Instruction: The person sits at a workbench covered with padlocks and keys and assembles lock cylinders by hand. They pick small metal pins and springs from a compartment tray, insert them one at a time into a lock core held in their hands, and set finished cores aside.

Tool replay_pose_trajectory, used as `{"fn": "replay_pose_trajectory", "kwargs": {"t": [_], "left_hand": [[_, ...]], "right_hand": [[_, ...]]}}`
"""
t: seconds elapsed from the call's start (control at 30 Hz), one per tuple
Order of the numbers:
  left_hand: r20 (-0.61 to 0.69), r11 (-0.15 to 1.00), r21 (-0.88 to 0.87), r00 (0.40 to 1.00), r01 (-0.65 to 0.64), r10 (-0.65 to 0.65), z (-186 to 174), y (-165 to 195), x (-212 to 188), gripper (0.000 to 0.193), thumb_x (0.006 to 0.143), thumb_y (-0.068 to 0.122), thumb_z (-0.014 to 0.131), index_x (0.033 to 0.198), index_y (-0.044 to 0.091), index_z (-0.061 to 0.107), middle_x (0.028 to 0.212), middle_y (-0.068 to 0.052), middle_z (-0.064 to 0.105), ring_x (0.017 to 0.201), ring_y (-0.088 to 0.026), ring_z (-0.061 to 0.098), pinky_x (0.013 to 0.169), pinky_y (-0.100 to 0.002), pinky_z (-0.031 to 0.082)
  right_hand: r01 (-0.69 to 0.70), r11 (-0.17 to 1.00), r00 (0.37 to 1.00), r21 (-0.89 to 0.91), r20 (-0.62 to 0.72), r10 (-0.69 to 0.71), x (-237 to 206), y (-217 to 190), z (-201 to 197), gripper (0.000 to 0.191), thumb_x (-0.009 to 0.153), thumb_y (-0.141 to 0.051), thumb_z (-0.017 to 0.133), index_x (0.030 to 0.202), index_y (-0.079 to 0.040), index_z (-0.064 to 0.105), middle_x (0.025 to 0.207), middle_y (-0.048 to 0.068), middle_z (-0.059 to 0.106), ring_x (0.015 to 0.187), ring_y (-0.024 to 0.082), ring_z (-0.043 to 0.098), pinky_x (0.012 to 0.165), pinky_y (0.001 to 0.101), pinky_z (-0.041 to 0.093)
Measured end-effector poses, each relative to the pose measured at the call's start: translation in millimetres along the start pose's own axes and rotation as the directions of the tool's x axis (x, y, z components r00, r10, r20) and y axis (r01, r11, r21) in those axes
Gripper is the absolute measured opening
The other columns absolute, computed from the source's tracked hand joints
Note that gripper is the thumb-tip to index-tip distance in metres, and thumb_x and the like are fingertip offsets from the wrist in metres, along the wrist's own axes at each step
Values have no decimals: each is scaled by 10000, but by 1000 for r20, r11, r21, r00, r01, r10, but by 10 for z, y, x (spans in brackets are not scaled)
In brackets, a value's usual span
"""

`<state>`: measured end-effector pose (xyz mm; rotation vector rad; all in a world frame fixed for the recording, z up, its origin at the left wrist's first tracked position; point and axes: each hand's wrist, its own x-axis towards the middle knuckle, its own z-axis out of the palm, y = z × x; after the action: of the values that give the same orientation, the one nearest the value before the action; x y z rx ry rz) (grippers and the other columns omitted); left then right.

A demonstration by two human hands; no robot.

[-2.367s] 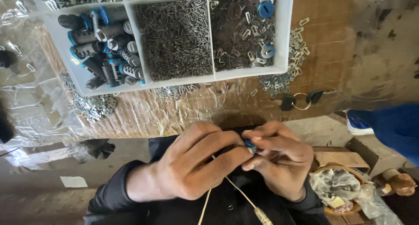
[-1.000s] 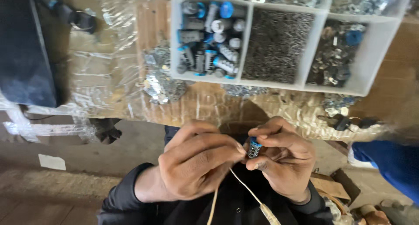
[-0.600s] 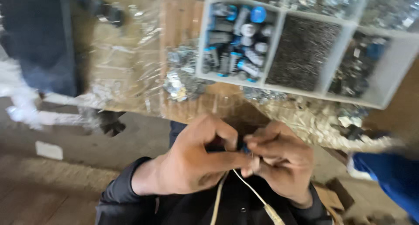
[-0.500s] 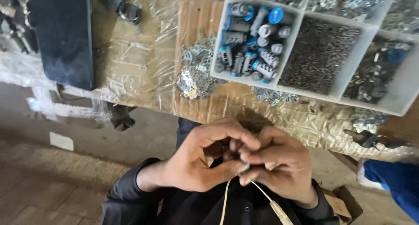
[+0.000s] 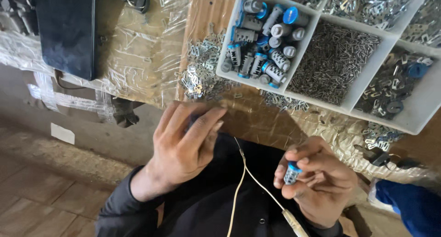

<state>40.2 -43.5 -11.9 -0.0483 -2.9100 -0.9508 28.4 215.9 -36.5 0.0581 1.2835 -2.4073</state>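
My right hand is closed around a small ribbed metal cylinder with a blue cap, held upright in front of my dark jacket. My left hand is apart from it, with its fingers stretched up to the table's front edge just below a loose pile of small flat metal pieces. Nothing shows in that hand. A white divided tray lies beyond. Its left compartment holds several similar blue-capped cylinders, the middle one tiny metal pins, and the right one mixed metal bits.
The table is wrapped in clear plastic film. A black flat object lies at the far left. A cream cord hangs down my front. Something of blue cloth sits low at the right, with dark clips near the table edge.
My hands were joined around the cylinder. They have now come apart: the left hand has gone up toward the loose metal pieces and the right hand has kept the cylinder. The view has shifted left.
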Motion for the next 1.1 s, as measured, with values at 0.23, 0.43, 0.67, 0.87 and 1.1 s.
{"fn": "replay_pose_trajectory", "kwargs": {"t": [0.23,0.43,0.67,0.87,1.1], "left_hand": [[68,983,38,982,-182,179,-27,-3,74,404,805,207,766,1189,94,710,1114,-102,629,1033,-309,637,847,-414,539],[-86,970,-238,996,-56,36,-126,20,108,216,927,17,786,1120,50,695,1082,-68,695,983,-252,697,837,-344,583],[-116,830,-491,965,-263,237,195,254,38,259,901,-7,831,1116,27,692,1088,-95,691,954,-288,667,851,-372,577],[-87,830,-466,950,-306,301,110,308,222,261,940,-9,840,1151,7,687,1126,-101,681,1008,-280,676,890,-368,589],[50,747,-641,961,-177,271,-149,15,107,268,836,-21,815,1083,55,741,947,-84,560,858,-238,614,742,-336,508]], "right_hand": [[-5,998,997,-58,79,9,38,-51,21,369,867,62,862,1203,21,718,1213,205,661,940,250,754,726,332,686],[-52,998,998,-25,47,53,127,40,73,418,892,107,819,1282,18,697,1243,231,636,972,272,740,761,363,688],[-69,968,998,-239,-3,71,45,-10,41,351,895,58,822,1219,56,689,1213,263,646,933,233,750,797,318,682],[-55,961,998,-271,24,64,-10,-20,-17,325,901,8,820,1190,79,690,1236,254,648,973,244,775,802,324,701],[-126,973,955,-195,240,172,111,168,131,290,933,21,807,1201,80,711,1206,201,637,993,216,742,810,304,688]]}}
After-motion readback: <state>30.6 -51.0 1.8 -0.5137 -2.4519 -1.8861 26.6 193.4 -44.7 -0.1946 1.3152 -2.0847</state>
